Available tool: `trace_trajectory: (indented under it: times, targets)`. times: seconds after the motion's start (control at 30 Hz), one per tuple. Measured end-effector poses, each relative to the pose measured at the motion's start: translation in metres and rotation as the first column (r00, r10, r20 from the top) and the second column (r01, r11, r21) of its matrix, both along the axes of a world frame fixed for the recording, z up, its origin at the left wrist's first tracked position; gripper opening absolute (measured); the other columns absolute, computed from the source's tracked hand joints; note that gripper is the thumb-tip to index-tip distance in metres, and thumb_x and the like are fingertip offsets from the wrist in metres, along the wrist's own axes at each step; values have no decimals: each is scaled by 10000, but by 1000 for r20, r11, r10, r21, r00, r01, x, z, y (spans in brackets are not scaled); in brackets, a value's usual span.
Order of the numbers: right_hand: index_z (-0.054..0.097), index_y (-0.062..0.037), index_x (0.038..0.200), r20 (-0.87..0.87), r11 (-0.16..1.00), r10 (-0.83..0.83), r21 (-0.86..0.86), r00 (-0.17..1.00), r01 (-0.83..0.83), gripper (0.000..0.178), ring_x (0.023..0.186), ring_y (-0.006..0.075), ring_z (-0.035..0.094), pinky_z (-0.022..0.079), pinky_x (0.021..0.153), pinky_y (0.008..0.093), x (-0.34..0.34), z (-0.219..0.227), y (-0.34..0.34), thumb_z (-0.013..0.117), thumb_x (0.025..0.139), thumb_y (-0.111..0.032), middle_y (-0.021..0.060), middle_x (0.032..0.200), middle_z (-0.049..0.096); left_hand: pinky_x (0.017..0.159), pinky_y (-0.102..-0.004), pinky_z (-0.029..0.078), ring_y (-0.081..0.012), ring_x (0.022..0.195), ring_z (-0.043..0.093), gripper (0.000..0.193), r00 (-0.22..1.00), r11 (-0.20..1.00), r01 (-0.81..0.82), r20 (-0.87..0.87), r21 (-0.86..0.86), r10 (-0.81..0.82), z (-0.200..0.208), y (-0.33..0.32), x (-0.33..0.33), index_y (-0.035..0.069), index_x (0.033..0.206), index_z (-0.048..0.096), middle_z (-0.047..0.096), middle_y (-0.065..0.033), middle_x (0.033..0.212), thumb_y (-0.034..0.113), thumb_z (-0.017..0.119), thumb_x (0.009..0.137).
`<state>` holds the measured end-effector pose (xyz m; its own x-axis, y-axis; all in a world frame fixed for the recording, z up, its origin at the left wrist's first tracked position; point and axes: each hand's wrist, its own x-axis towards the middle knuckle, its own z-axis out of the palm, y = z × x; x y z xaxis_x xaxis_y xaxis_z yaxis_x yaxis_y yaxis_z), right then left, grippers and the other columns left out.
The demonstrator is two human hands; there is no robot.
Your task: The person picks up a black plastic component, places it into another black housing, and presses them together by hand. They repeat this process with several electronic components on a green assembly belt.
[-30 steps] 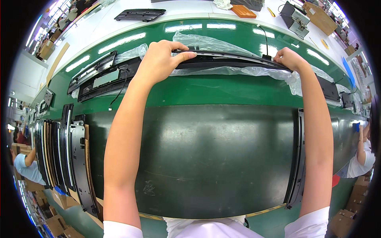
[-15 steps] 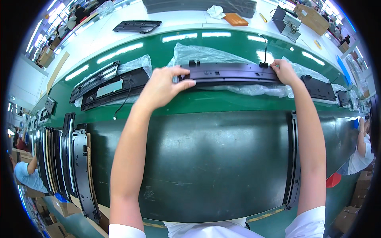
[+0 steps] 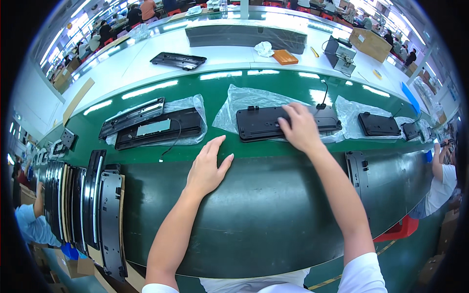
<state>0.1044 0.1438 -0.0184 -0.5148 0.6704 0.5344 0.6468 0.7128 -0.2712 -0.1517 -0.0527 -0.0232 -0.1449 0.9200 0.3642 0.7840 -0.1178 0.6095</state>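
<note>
A long black plastic panel (image 3: 254, 124) lies flat on a clear plastic bag (image 3: 227, 110) on the green surface. From its far right edge a thin black cable (image 3: 325, 90) sticks up. My right hand (image 3: 300, 128) rests over the panel's middle, thumb apart from the fingers, gripping nothing. My left hand (image 3: 207, 167) is off the panel, nearer to me over the dark mat (image 3: 220, 239), with fingers stretched and thumb spread. To the left, another black panel with a silver plate (image 3: 153, 127) and a narrower black piece (image 3: 132, 117) lie on plastic wrapping.
Several dark panels (image 3: 111, 215) stand in a row at the left. One more leans by the mat's right side (image 3: 358, 171). Smaller black panels (image 3: 378, 124) lie farther right. Beyond is a white table with an orange block (image 3: 285, 57) and a grey machine (image 3: 340, 56). Co-workers sit at both sides.
The panel, tilted up between both hands before, now lies flat. My left hand has let go and come nearer to me. My right hand has moved from its right end to its middle.
</note>
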Motion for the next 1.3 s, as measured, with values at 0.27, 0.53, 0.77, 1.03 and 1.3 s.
trace_trajectory:
  times: [0.27,0.53,0.77,1.03,1.3]
  targets:
    - [309,-162,1657,426,971,-133,-123,895,203,718,1577,409,236,184,1292,511,-9,-16,-4,363,1077,-581,166,1710,284,970,-397,569,-322,1160,698,422,982,1000,22,185,14,-25,3,3,-6,-21,1347,615,700,-202,1286,165,702,978]
    - [399,-106,1585,134,998,-33,64,990,24,662,1458,474,407,354,1195,565,-37,15,-54,622,974,-228,267,1610,379,857,-365,600,-277,1043,732,302,959,994,58,271,90,-80,-3,-1,-25,-37,1223,687,727,-183,1176,147,697,984]
    - [719,-117,1158,-348,822,375,-304,859,-481,258,948,368,710,578,835,467,-51,-7,-181,639,913,-128,135,1002,732,752,-335,563,-236,846,725,195,980,996,79,181,46,-86,5,-3,-8,-14,1112,733,741,-159,980,119,681,978]
    - [692,-32,1007,-436,794,201,-452,877,-407,159,866,425,695,562,756,474,-30,-14,-172,651,865,-90,195,905,726,1149,-431,380,-336,1282,580,473,891,921,389,250,15,-380,21,-28,78,-8,1381,604,670,-193,1327,334,444,1097]
    - [720,-8,869,-509,750,222,-457,832,-479,145,866,429,700,557,748,499,-44,1,-181,660,745,-53,208,859,732,931,-339,530,-213,1048,670,354,818,910,411,422,43,-390,25,-38,70,-55,1282,635,713,-145,1153,214,528,1080]
